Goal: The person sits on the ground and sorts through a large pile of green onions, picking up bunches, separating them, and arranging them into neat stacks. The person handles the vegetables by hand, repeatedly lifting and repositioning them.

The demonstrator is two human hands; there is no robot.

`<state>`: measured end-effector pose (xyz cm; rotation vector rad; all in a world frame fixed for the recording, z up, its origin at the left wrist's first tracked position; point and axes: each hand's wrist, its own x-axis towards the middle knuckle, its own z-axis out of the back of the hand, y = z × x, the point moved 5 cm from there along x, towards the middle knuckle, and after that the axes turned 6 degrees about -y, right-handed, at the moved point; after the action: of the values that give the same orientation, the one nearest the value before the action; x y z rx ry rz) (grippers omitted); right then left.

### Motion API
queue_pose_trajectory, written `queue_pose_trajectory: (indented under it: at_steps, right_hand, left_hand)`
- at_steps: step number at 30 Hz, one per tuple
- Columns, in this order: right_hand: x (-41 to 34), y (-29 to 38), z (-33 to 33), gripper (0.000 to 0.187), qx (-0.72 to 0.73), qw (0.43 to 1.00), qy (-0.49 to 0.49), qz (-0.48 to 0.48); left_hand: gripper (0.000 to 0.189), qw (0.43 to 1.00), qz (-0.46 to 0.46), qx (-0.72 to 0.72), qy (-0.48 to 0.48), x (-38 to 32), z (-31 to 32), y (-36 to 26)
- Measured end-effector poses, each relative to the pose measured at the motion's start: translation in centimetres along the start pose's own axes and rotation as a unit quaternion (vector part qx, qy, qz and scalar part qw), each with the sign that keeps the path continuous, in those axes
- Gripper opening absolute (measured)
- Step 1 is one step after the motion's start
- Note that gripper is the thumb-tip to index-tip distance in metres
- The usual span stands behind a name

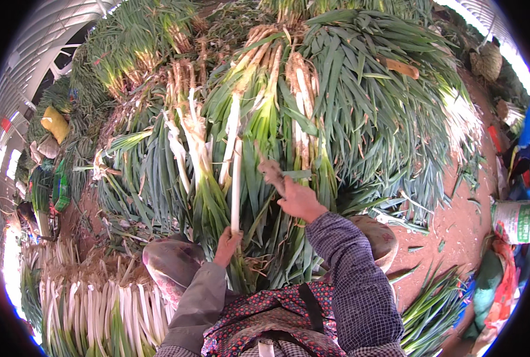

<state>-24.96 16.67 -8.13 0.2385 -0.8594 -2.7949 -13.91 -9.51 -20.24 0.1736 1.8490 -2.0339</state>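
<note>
My left hand (227,246), low in the middle of the head view, grips a peeled white leek or large scallion stalk (237,185) near its lower end; the stalk stands out over green leaves. To the right, my right hand (300,198) is closed around a tool with a worn, dirt-coated handle (272,174); a short flat piece juts out beside its fingers, and I cannot tell the tool's exact kind. Before me lie unpeeled stalks with brown roots (301,85) and paler stalks (195,138) on a leafy heap.
Peeled stalks (108,308) lie in a row at lower left. A large pile of green leaves (372,102) covers the right, with a wooden handle (401,68) on it. A yellow bag (55,124) lies far left, a white-and-green sack (515,222) at right. Reddish ground (455,232) shows between.
</note>
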Motion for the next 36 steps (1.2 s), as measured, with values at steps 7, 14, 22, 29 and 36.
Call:
queue_pose_trajectory:
  at_steps: [7,14,22,29,36]
  right_hand:
    - [-8.4,-9.0,1.8,0.071,-0.062,0.992,0.052,-0.093]
    - [-7.0,-10.8,3.8,0.071,-0.033,0.993,-0.003,-0.115]
    - [-4.3,-18.4,6.4,0.064,0.082,0.969,0.029,-0.231]
    - [-1.8,-25.3,-0.4,0.064,0.166,0.949,0.067,-0.259]
    - [1.2,-27.0,-2.4,0.061,0.090,0.959,0.041,-0.265]
  left_hand:
    - [0.028,0.775,-0.386,0.368,-0.339,3.7,0.7,-12.2]
    - [0.030,0.888,-0.326,0.325,0.009,10.4,-15.9,-4.9]
    - [0.048,0.951,-0.053,0.301,0.040,16.2,-19.4,3.9]
    - [0.044,0.927,0.246,-0.127,0.254,15.1,-21.6,2.8]
    - [0.045,0.880,0.336,-0.218,0.256,12.8,-22.2,1.7]
